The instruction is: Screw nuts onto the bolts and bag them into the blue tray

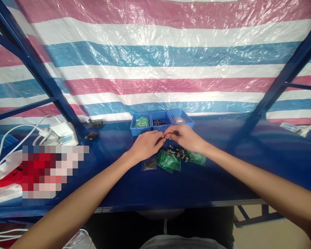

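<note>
Small metal part (165, 137) sits in the head view between the fingertips of the left hand (149, 142) and the right hand (183, 135), which meet over the table, both pinched on it; its exact shape is too small to tell. Just beyond are three joined blue bins (136, 132); nearer lie loose screws (178, 153) and green bags (168, 162). Blue tabletop (238, 141) stretches rightward beyond the right forearm and nearer, down to the front edge (176, 206).
</note>
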`<state>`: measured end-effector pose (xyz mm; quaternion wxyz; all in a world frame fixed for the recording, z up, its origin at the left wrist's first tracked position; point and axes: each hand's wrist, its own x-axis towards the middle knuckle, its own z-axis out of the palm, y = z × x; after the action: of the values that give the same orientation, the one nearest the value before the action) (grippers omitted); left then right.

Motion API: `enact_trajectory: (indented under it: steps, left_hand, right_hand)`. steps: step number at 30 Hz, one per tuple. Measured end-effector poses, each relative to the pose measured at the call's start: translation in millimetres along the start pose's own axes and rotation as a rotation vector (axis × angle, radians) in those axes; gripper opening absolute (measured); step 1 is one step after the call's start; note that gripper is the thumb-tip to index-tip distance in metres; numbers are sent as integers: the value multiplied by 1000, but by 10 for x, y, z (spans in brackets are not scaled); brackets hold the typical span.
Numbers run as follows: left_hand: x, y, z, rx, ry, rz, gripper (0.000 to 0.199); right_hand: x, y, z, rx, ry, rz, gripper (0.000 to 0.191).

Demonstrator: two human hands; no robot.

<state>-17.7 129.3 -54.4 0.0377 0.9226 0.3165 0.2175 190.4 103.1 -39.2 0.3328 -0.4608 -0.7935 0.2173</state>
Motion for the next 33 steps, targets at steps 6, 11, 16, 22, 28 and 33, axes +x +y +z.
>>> enact_trajectory:
  steps: [6,11,16,22,28,33]
  left_hand:
    - [0,4,14,-2,26,-5,27]
    - [-7,7,9,-30,45,-26,30]
    - [0,19,-9,-55,72,-50,28]
    - [-2,20,-16,-108,63,-38,28]
    - [-5,-12,11,-179,68,-32,26]
    - [4,-9,6,-223,49,-66,27]
  right_hand:
    - [-13,47,23,25,-35,-6,24]
    - [-23,39,18,-1,-4,-7,20]
    - [-14,17,28,-13,-4,14,23]
    - [-19,-29,16,9,3,37,21]
    - [-28,-16,37,-39,19,-49,22]
    - [-49,10,64,-136,70,-152,12]
